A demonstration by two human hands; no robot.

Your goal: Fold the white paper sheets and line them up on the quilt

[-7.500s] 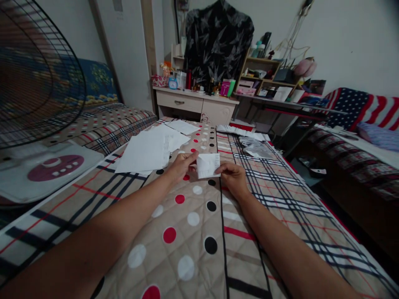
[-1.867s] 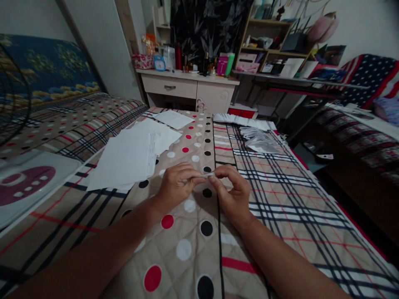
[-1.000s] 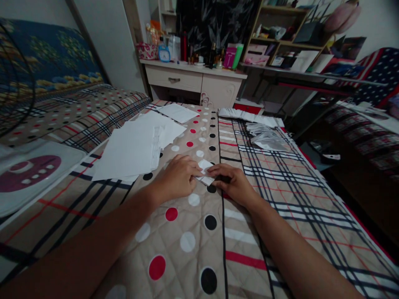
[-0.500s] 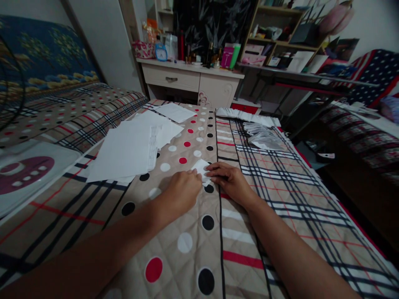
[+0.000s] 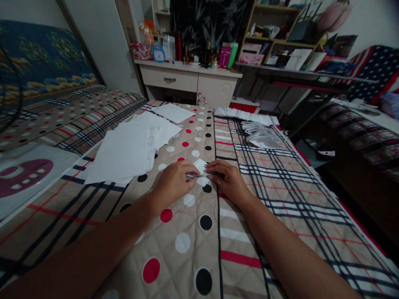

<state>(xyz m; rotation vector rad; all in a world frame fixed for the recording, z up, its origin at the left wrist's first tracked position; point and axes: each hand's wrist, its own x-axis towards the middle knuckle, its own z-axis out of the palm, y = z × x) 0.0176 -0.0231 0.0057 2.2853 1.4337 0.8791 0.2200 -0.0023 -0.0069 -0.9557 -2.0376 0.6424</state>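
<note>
A small piece of white paper (image 5: 202, 166) lies on the dotted bedspread between my hands, with a fold raised across its middle. My left hand (image 5: 178, 177) pinches the left end of that fold between thumb and fingers. From the other side, my right hand (image 5: 227, 176) grips the paper's right end with its fingers curled. The fingertips hide parts of both ends. Beyond my left hand, larger white sheets (image 5: 121, 151) lie in an overlapping pile, some with printing along the edge.
A stack of small folded papers (image 5: 260, 135) rests at the far right of the bed, beside a long white strip (image 5: 246, 115). At left lies a white plastic bag (image 5: 62, 160) with a purple print. A dresser (image 5: 187, 77) stands past the bed's far end.
My left hand has shifted slightly left and turned from pressing on the paper to pinching its end. The paper's middle now stands up in a fold. My right hand has barely moved.
</note>
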